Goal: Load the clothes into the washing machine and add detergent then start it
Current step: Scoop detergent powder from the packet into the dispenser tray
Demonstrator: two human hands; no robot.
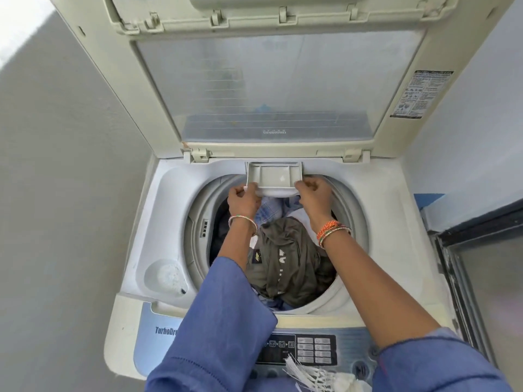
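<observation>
A white top-loading washing machine stands below me with its lid raised upright. Clothes fill the drum, an olive-grey garment on top and blue and white pieces under it. At the drum's far rim a grey detergent drawer is pulled out over the opening, with a little white powder in it. My left hand grips the drawer's front left corner. My right hand grips its front right corner. Both arms reach over the drum.
The control panel with buttons runs along the near edge, partly under my sleeves. A round recess sits at the machine's left front. Grey wall lies on the left, a dark-framed door on the right.
</observation>
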